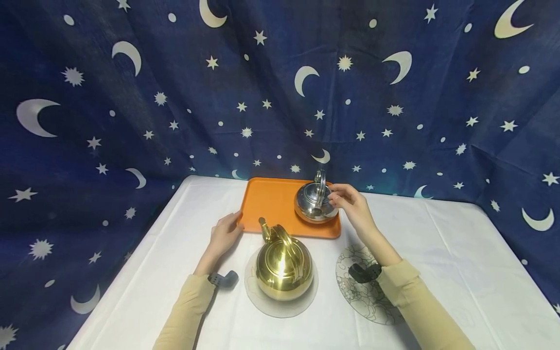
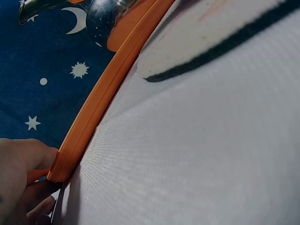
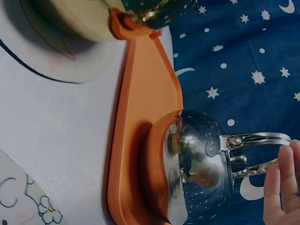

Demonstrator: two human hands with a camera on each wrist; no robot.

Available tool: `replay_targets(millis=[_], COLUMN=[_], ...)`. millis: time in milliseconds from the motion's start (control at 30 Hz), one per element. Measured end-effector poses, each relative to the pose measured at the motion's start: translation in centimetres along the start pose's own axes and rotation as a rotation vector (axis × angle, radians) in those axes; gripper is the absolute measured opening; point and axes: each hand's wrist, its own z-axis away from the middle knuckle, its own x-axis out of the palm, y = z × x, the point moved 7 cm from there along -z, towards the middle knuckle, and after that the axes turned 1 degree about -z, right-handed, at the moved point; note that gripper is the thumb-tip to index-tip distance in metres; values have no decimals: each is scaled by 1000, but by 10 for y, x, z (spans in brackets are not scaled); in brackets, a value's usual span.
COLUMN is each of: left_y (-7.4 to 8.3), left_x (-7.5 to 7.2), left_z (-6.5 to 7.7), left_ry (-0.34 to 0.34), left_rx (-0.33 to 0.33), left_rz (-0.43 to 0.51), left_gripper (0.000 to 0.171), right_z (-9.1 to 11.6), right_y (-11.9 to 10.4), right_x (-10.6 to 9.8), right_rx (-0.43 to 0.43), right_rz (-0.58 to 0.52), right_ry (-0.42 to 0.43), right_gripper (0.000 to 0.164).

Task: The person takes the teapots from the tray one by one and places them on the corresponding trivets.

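An orange tray lies at the back of the table. My left hand grips its near left corner, the thumb and fingers on either side of the rim in the left wrist view. On the tray's right half stands a silver kettle, its arched handle upright over the lid. My right hand is just right of that handle. In the right wrist view its fingers are nearly straight and overlap the handle's top, not wrapped round it.
In front of the tray a gold kettle stands on a round mat, its spout towards the tray. A second round mat, flower-patterned, lies under my right forearm. A blue curtain with moons and stars hangs behind the white-covered table.
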Motion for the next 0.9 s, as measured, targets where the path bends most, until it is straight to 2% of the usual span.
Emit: replay_targets(millis=[333, 900], left_y=[0, -1], left_x=[0, 0], left_z=[0, -1], left_ry=[17, 19], left_rx=[18, 14], left_rz=[0, -1], left_gripper=[49, 49], right_z=[-13, -21], right_y=[7, 14], right_x=[2, 12], right_rx=[18, 56], right_rz=[61, 68], right_ry=[17, 33], right_gripper=[34, 38])
